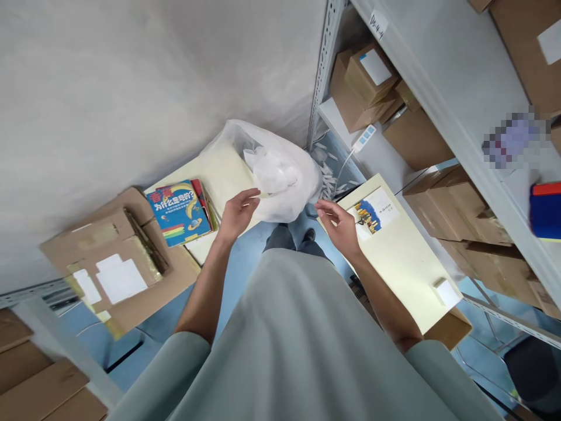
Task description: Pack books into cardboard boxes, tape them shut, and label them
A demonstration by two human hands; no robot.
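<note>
Flattened cardboard: brown box (pixel 94 275) at far left.
Books: small stack (pixel 179 211) on the left bench (pixel 202 247), blue cover uppermost.
Left hand (pixel 239 215): loosely curled at the bag's edge; cannot tell whether it pinches.
Plastic bag (pixel 303 172): white, translucent, between the hands, partly over the left bench.
Right hand (pixel 338 228): released, fingers bent, near the bag.
Right bench (pixel 390 266): bears a printed sheet (pixel 372 215).

Big white plastic bag (pixel 289 199), rumpled and bulging, at the end of a cream worktop (pixel 205 242).
Its thin film is see-through toward the worktop, whose pale surface shows beneath; brighter folds bunch near the middle, and the rounded far side spreads past the edge.
</note>
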